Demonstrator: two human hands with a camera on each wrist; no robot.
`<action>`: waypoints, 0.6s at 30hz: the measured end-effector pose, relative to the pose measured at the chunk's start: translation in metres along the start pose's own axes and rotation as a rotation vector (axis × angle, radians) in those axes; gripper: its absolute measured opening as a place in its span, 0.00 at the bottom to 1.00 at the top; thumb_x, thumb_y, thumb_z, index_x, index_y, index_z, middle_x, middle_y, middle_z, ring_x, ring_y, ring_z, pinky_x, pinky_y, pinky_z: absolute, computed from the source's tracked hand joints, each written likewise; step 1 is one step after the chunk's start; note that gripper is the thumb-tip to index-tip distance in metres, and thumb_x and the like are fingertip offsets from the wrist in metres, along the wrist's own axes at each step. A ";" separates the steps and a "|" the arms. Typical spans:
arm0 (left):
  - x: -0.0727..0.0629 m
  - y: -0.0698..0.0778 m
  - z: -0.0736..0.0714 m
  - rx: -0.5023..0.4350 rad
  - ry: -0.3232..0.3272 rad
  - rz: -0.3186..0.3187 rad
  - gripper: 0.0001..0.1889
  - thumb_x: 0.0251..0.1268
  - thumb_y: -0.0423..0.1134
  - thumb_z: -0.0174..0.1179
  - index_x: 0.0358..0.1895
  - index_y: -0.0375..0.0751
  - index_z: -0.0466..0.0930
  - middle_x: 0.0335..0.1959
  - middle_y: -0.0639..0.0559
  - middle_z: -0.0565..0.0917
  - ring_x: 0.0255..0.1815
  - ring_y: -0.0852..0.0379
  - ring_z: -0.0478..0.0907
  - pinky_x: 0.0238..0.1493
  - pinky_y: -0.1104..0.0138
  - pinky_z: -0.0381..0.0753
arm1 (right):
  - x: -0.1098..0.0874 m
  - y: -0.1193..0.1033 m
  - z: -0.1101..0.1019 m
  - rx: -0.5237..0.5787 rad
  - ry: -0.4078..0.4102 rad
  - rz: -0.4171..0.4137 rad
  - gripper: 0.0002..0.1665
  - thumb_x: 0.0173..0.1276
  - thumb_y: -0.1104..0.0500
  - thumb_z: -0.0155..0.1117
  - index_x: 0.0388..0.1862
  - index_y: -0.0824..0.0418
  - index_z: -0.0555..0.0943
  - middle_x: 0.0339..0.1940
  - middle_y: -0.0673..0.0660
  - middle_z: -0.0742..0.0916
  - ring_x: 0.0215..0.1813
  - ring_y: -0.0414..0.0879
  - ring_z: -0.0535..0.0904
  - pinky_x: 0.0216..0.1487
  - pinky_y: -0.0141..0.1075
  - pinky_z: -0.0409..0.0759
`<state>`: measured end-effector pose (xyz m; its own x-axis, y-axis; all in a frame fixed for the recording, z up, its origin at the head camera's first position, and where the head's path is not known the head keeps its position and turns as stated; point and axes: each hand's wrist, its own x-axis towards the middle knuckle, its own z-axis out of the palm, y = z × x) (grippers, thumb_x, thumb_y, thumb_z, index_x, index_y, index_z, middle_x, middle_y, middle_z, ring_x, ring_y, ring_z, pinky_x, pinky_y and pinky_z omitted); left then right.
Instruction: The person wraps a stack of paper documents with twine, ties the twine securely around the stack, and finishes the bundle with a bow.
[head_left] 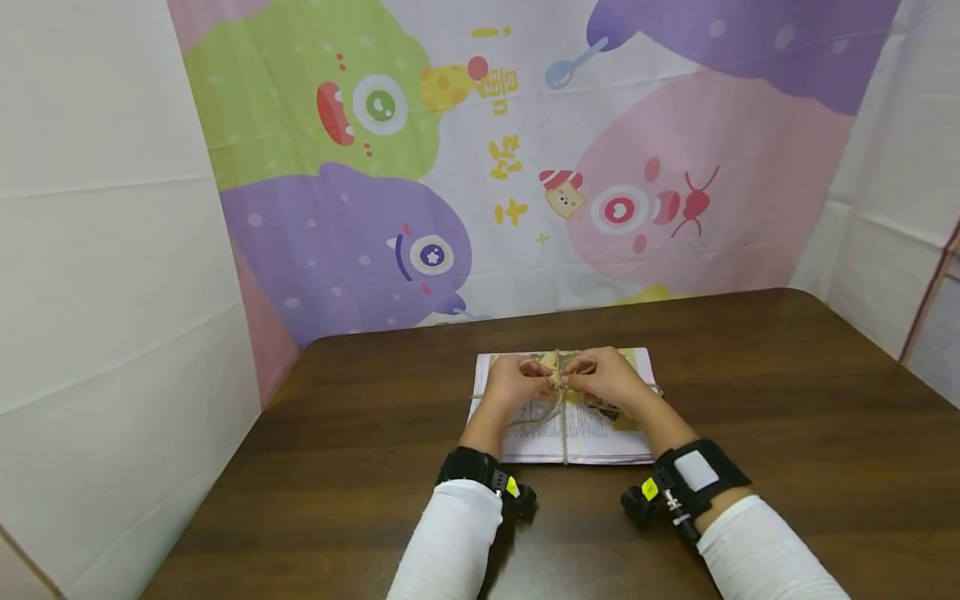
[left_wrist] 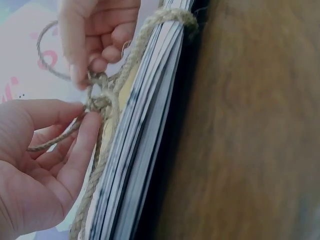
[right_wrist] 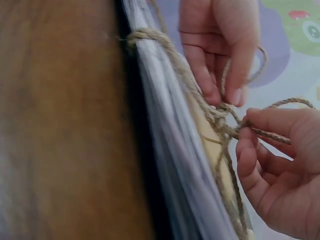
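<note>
A stack of printed paper sheets point(head_left: 525, 446) lies on the table, wrapped crosswise with brown twine point(head_left: 565, 437). Over its middle, both hands meet at the knot point(left_wrist: 102, 100). My left hand point(head_left: 513, 382) pinches the twine between thumb and forefinger, close beside the knot in the left wrist view. From the other side my right hand point(head_left: 606, 377) pinches a strand, thumb and fingertip together in the right wrist view. Loose loops of twine point(right_wrist: 292, 102) stick out past the fingers. A yellowish patterned piece point(head_left: 630, 417) shows on top of the stack, partly hidden by the hands.
The brown wooden table point(head_left: 360, 483) extends around the stack on all sides. Behind it hangs a cloth point(head_left: 510, 275) with cartoon monsters, and white sheets hang at left and right. Each wrist wears a black strap with a small camera point(head_left: 640, 504).
</note>
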<state>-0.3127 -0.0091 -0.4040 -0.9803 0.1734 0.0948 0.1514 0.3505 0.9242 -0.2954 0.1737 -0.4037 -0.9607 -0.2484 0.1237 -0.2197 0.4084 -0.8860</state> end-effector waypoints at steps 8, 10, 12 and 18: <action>0.000 0.004 -0.004 -0.098 0.046 -0.050 0.04 0.52 0.23 0.68 0.31 0.29 0.84 0.25 0.48 0.85 0.25 0.56 0.84 0.31 0.64 0.84 | 0.001 -0.005 -0.004 -0.126 0.063 -0.001 0.06 0.71 0.64 0.58 0.33 0.65 0.77 0.19 0.60 0.80 0.21 0.49 0.74 0.25 0.39 0.73; 0.001 0.002 -0.005 -0.128 0.047 -0.078 0.04 0.52 0.21 0.67 0.32 0.28 0.83 0.28 0.46 0.85 0.28 0.54 0.84 0.31 0.64 0.84 | 0.001 -0.005 -0.004 -0.167 0.082 0.029 0.06 0.71 0.64 0.57 0.33 0.65 0.75 0.20 0.58 0.78 0.22 0.48 0.73 0.27 0.38 0.72; 0.001 0.001 -0.006 -0.148 0.034 -0.110 0.04 0.54 0.20 0.66 0.32 0.28 0.82 0.32 0.43 0.84 0.30 0.52 0.85 0.32 0.64 0.84 | 0.000 -0.005 -0.003 -0.193 0.102 0.073 0.06 0.71 0.63 0.57 0.34 0.65 0.73 0.25 0.58 0.77 0.25 0.48 0.72 0.29 0.38 0.70; 0.001 -0.004 -0.013 -0.230 -0.007 -0.173 0.05 0.54 0.17 0.64 0.32 0.25 0.78 0.33 0.39 0.82 0.28 0.52 0.83 0.31 0.64 0.84 | -0.001 -0.004 0.004 -0.149 0.177 0.179 0.07 0.70 0.64 0.58 0.32 0.65 0.71 0.34 0.60 0.76 0.32 0.49 0.70 0.29 0.36 0.67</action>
<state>-0.3161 -0.0219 -0.4033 -0.9879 0.1364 -0.0733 -0.0514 0.1572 0.9862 -0.2925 0.1687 -0.4023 -0.9982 -0.0088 0.0592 -0.0540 0.5593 -0.8272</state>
